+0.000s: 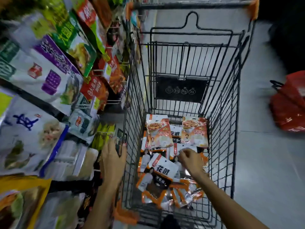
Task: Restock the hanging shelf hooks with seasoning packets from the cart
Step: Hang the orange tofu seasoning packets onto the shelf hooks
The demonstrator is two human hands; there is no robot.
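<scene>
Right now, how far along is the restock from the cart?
Done: the shelf hooks already carry many hanging packs, though which are new I cannot tell. In hand: the right hand is down in the cart, fingers curled at the seasoning packets; the blurred left hand is beside the cart wall. Left: that whole pile, waiting to be hung.

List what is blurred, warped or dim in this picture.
Head view: the shelf packets and the left hand are motion-smeared; the cart wires bow from wide-angle distortion; corners fall dark; the seasoning packets in the cart are fairly sharp.
</scene>
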